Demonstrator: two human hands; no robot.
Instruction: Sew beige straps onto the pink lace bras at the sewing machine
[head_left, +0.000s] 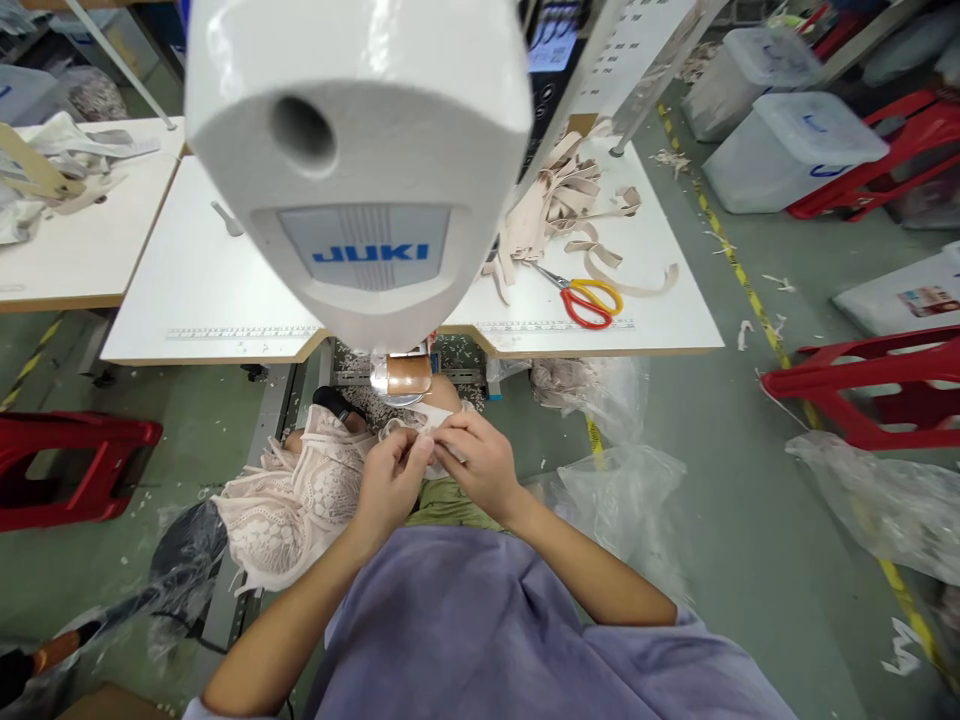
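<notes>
Just below the sewing machine's front end, my left hand (390,482) and my right hand (480,465) meet with fingertips pinched together. Both grip the edge of a pale fabric piece (433,414), partly lace, which lies close under the machine's work plate (409,377). My fingers cover the exact spot they hold. Left of my left hand, a pile of pale pink lace bras (300,505) rests beside my lap. The white sewing machine head (360,130) looms above the hands, and its needle area is hidden from here.
Red-and-yellow scissors (589,300) lie on the white table (660,315) near beige fabric strips (559,200). Plastic bags (622,500) sit on the floor at right. Red stools (870,385) and lidded bins (795,150) stand farther right, another red stool (75,465) at left.
</notes>
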